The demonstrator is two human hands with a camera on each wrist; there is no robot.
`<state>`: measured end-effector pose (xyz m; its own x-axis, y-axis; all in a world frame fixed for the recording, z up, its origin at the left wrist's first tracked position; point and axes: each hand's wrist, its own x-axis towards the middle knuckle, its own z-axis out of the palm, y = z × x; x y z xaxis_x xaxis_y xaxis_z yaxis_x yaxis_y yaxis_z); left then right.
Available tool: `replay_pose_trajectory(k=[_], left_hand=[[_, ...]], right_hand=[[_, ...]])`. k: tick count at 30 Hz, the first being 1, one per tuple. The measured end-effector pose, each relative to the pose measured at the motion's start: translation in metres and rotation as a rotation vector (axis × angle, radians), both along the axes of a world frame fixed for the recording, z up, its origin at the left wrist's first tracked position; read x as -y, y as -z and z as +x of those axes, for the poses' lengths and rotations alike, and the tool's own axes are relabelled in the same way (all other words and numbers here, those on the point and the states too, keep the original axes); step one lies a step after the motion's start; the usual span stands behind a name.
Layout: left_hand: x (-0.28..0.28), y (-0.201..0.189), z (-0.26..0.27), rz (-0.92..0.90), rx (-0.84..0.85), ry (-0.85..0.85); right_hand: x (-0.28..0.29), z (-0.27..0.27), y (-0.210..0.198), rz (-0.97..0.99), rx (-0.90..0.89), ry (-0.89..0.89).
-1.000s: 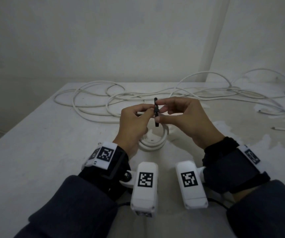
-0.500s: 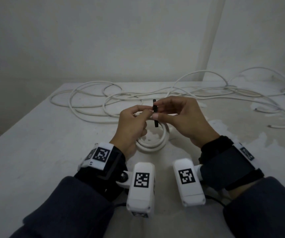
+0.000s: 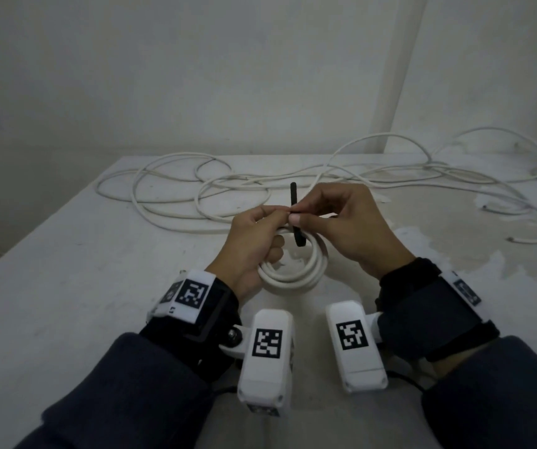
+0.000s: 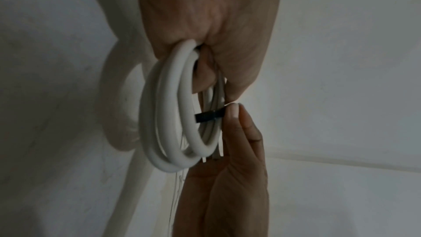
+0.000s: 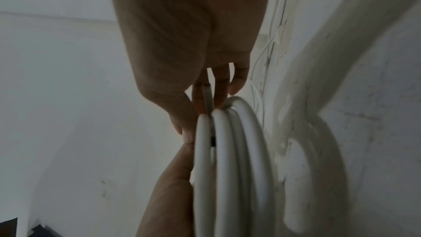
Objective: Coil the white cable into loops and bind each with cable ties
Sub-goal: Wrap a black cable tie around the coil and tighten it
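A small coil of white cable (image 3: 293, 278) hangs over the white table (image 3: 82, 286), gripped by my left hand (image 3: 273, 215). A black cable tie (image 3: 294, 196) stands upright across the top of the coil. My right hand (image 3: 303, 216) pinches the tie between thumb and forefinger, right against the left fingertips. In the left wrist view the coil (image 4: 168, 114) hangs from my left hand and the tie (image 4: 206, 116) crosses its strands beside the right thumb. The right wrist view shows the coil (image 5: 227, 168) edge on, with only a sliver of the tie (image 5: 213, 141).
The rest of the white cable (image 3: 228, 189) sprawls in loose loops along the far side of the table and off to the right, with a free end (image 3: 487, 207) there. A wall stands right behind. The table's left edge (image 3: 34, 228) runs diagonally.
Almost nothing: both hands stay together at the tie on the coil. The fingers have shifted slightly and the tie's lower end reaches a little further over the coil.
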<state>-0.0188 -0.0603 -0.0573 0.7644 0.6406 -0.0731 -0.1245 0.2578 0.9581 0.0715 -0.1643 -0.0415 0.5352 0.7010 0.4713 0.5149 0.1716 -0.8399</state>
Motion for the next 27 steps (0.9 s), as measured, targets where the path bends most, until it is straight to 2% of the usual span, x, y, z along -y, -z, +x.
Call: replay_pose_trajectory(k=[3, 8, 12, 15, 20, 24, 27], left_hand=[[0.0016, 0.0003, 0.0, 0.028, 0.003, 0.018], [0.0032, 0.0017, -0.0011, 0.194, -0.007, 0.033], [0.005, -0.0005, -0.0033, 0.225, 0.014, 0.094], [0.0056, -0.0009, -0.0048, 0.24, 0.017, 0.114], [0.0057, -0.0008, -0.007, 0.304, 0.004, 0.124], [0.0049, -0.001, -0.0048, 0.341, -0.011, 0.112], [0.0051, 0.001, -0.0053, 0.357, -0.02, 0.119]], right_hand=[[-0.0021, -0.0005, 0.0007, -0.022, 0.001, 0.032], [0.0025, 0.0017, -0.0019, 0.02, -0.231, 0.121], [0.0038, 0.0047, -0.0021, 0.061, -0.452, 0.156], [0.0037, 0.0044, -0.0009, 0.044, -0.548, 0.143], [0.0029, 0.0038, -0.0001, -0.003, -0.554, 0.133], [0.0027, 0.0024, -0.0017, 0.071, -0.517, 0.197], [0.003, 0.0071, -0.0019, 0.135, -0.587, 0.297]])
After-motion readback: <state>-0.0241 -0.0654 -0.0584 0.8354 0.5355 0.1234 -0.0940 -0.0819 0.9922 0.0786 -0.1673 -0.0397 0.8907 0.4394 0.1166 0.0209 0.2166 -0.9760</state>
